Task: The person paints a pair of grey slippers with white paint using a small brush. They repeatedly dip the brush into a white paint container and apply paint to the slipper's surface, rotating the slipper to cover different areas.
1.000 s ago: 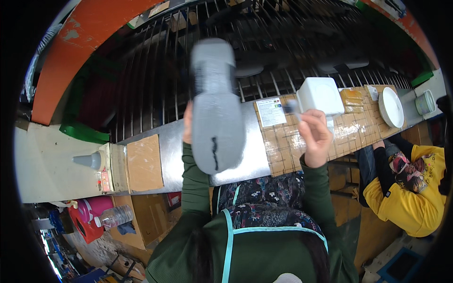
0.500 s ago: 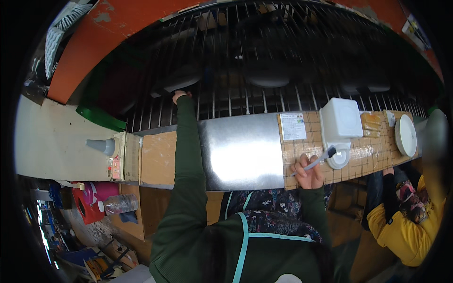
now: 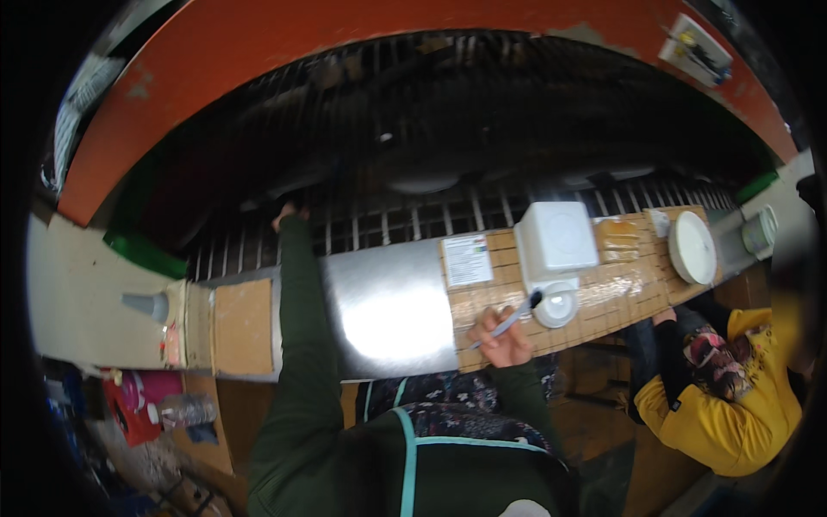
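Note:
My left hand [image 3: 291,215] reaches over the metal rods [image 3: 413,222] at the far side of the bench. Its fingers are blurred in the dark, and a dim greyish object [image 3: 269,202] lies right by them. Over the cardboard, my right hand [image 3: 508,345] closes around the pale handle of a small brush [image 3: 508,322], whose dark bristles tilt up to the right. Just beyond the bristles stands a small round white pot [image 3: 556,307], in front of a boxy white container [image 3: 557,244].
Bare metal sheet [image 3: 379,302] lies between my arms. A white oval dish [image 3: 692,247] stands tilted at the right, near a person in yellow [image 3: 732,431]. An orange curved hood [image 3: 345,19] arches over the dark opening. A grey funnel-like cone [image 3: 146,304] lies at the left.
The view has shifted, so the bench sits lower and further left. The brush is still in my right hand. My left arm stays outstretched toward the rods.

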